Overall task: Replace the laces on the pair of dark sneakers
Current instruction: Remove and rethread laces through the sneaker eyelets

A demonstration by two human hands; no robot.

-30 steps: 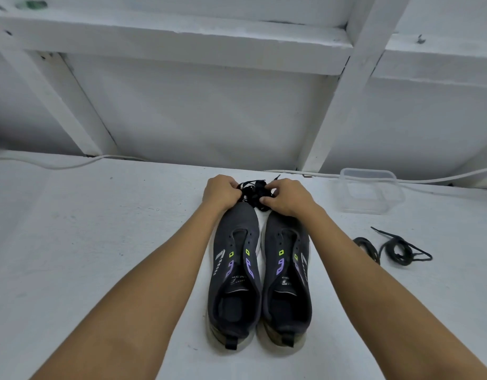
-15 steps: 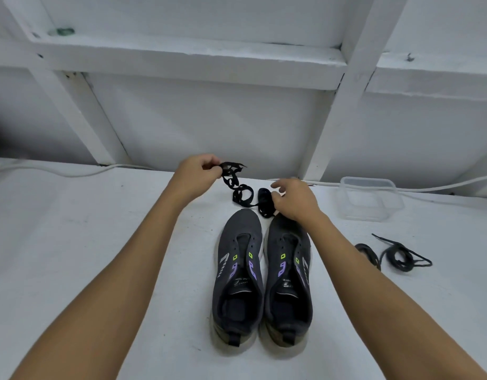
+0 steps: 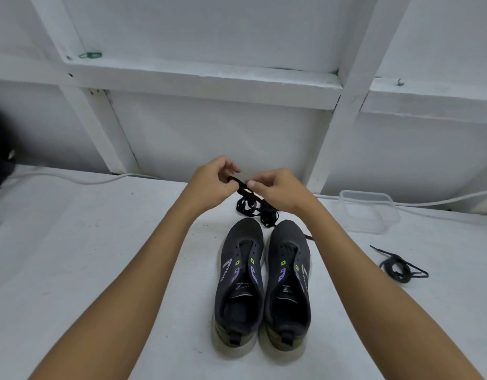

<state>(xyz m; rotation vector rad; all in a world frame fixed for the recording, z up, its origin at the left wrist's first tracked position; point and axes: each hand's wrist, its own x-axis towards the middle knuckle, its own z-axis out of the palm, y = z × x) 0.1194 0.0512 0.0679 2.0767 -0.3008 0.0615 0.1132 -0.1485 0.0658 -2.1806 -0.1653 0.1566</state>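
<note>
**Both hands on a black lace beyond the toes of the sneakers**

Nearest the camera, the pair of dark sneakers (image 3: pixel 264 281) stands side by side on the white table (image 3: pixel 100 256), heels toward the viewer and toes pointing away. Both shoes are unlaced, with bare eyelets, green and purple marks along the openings, and pale soles. The two forearms pass on either side of the sneakers and meet beyond their toes.

Just past the toes, a bundled black lace (image 3: pixel 253 205) trails down in loops to the table, its lower coils lying just beside the toe of the right shoe. The left hand (image 3: pixel 212 182) pinches the upper end of this lace between curled fingers, raised above the table. The right hand (image 3: pixel 278 190) grips the same lace just beside the left, fingers curled round it, so the strand runs short between the two.

To the right of the sneakers, well apart, a second black lace (image 3: pixel 398 268) lies in a loose coil. Farther off on that side sits a clear plastic container (image 3: pixel 369 212). Beyond the sneakers, a white cable (image 3: pixel 72 178) runs along the foot of the white framed wall (image 3: pixel 209 133).
</note>
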